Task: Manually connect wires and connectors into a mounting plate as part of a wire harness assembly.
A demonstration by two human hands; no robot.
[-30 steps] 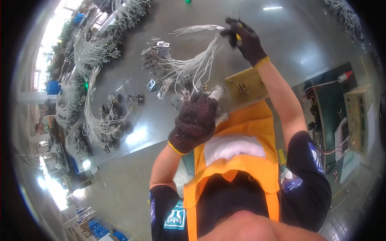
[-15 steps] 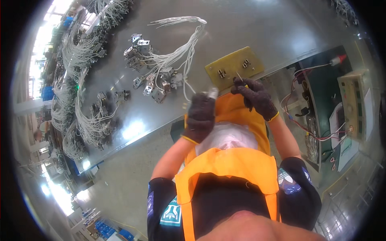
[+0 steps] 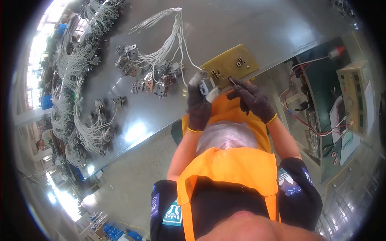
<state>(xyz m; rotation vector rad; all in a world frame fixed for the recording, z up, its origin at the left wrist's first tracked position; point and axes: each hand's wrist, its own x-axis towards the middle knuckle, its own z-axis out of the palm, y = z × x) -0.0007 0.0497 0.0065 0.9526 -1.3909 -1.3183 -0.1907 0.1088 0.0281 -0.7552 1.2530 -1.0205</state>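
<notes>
My left hand (image 3: 198, 102), in a dark glove with pale fingertips, grips a small metal socket block (image 3: 206, 86) with a white wire running from it. The block is at the left corner of a yellow board (image 3: 251, 66) bearing two sets of metal contacts. My right hand (image 3: 254, 101), also gloved, is by the board's near edge. Its fingers pinch a thin pointed piece (image 3: 231, 80), too small to identify. Left of the board lies a bunch of white wires (image 3: 163, 50) ending in several metal blocks (image 3: 161, 78).
More wired metal blocks (image 3: 106, 114) and wire bundles (image 3: 82, 108) line the left of the grey metal table (image 3: 257, 24). On the right, a boxy instrument (image 3: 350, 100) has red and white leads (image 3: 303, 128). A red-tipped plug (image 3: 337, 51) lies beyond it.
My left hand has turned, bringing the metal block into view beside the board. The wire bunch has shifted left in view. My right hand has moved slightly left and down.
</notes>
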